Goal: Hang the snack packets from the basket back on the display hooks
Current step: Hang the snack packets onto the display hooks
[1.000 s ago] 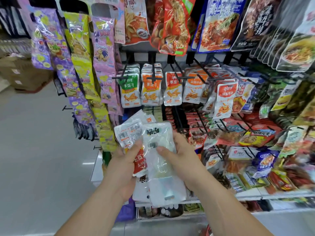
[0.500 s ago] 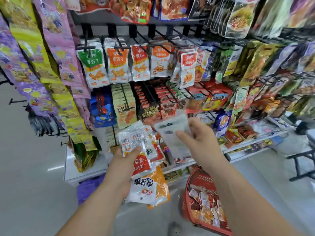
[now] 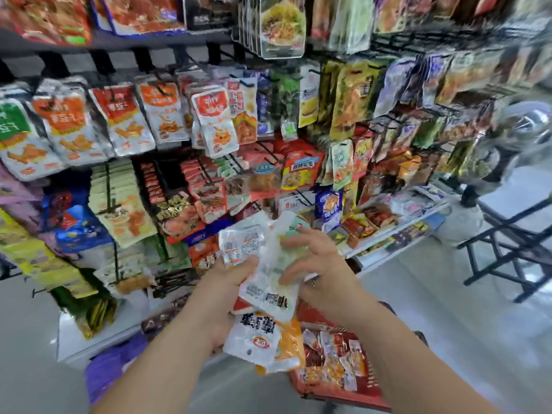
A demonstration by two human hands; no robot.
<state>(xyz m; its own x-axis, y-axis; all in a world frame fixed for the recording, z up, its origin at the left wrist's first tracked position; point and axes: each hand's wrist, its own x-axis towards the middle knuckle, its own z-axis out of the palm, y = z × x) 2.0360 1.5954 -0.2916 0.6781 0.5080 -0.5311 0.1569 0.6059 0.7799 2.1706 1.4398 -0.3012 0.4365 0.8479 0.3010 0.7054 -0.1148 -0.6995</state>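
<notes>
- Left hand [image 3: 228, 282] grips a fanned bundle of snack packets [image 3: 254, 339] in front of the rack. The thumb is pressed across the front and the fingers are curled behind, out of sight.
- Right hand [image 3: 321, 264] is over a pale packet [image 3: 270, 273] at the top of the fan. Its fingers are spread and bent, with the tips on the film. Motion blur hides whether the thumb closes on it.
- The bundle hangs above the red basket [image 3: 337, 375] on the floor, which holds more packets. It is well short of the display hooks [image 3: 111, 204].
- Handling, as a judgement: these are light, flat pouches of soft, glossy film. They are likely to be slippery against each other, so the fan could slide apart under a loose thumb.
- The contents look small and crushable, so squeezing the belly is unwise.
- The best hold is probably a pinch on the flat sealed header, beside the hang hole and not over it.
- Long axes run roughly up and down in the view, splayed a little left and right.
- The lowest white packet shows a small dark spot near its bottom edge, possibly the hang hole.
- If so, the headers point down towards the person and each packet needs flipping end for end before hooking.
</notes>
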